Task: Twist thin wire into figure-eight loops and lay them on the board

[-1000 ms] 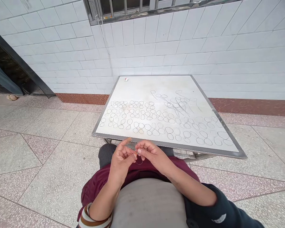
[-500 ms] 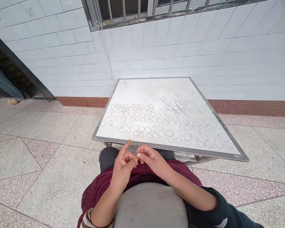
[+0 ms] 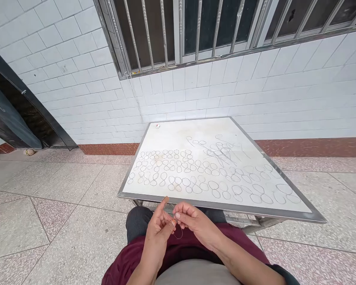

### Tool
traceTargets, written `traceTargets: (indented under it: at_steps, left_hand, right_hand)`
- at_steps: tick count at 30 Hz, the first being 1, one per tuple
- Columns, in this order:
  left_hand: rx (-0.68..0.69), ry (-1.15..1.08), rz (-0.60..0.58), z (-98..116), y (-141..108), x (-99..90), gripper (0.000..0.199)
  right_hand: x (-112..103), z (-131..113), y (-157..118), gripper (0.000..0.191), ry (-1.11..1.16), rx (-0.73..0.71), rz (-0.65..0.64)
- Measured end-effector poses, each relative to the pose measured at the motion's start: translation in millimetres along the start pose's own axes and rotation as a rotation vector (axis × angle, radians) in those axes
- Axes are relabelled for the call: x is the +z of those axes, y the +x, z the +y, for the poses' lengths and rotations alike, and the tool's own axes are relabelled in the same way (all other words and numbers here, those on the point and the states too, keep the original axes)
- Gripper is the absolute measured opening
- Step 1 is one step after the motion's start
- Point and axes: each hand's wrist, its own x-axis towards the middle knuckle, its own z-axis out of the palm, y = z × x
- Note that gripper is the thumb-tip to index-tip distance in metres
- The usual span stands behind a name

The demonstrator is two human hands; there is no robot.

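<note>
Head view: L hand point(image 3: 158, 233) & R hand point(image 3: 198, 223) close tog., thumbs & fingertips pinched on thin loop point(image 3: 178, 238), hanging just below them; upper part mostly hidden by fingers. Orange bit point(image 3: 173, 221) at L fingertips, too small to ID. Beyond hands: tabletop point(image 3: 172, 130) w/ fig-8 loops point(image 3: 195, 188), tangle point(image 3: 221, 151) fwd-R, strands hard to separate. Red-white item point(image 3: 158, 126), fwd-L, too small to read.

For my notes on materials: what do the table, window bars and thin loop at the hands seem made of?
Table: smooth white top, perhaps laminate; grey sheen suggests a metal rim. Window bars: probably polished steel, given bright reflections. Thin loop: wire or thread, too fine to tell.
</note>
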Motion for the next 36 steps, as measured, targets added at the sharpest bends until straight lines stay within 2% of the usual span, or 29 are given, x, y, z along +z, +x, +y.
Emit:
traceTargets:
  at_steps: [6,14,21,28,36]
  left_hand:
    - [0.004,0.029,-0.061,-4.9,1.8,8.8,0.063]
    - [-0.004,0.097,-0.137,-15.5,16.7,34.3,0.061]
    - [-0.017,0.116,-0.208,-26.0,36.4,57.7,0.064]
    - [0.025,0.193,-0.253,-31.1,52.7,78.4,0.06]
    - [0.003,0.11,-0.305,-33.9,58.6,91.0,0.071]
  right_hand:
    - [-16.2,1.1,-4.9,0.026,0.088,0.047,-0.006]
    - [-39.6,-2.8,-14.9,0.027,0.086,0.023,0.129]
    - [-64.4,-12.2,-19.1,0.035,-0.058,-0.033,0.187]
    - [-87.5,-10.1,-15.8,0.035,-0.104,-0.047,0.329]
    - [-104.7,-24.3,-25.8,0.032,-0.282,-0.097,0.285]
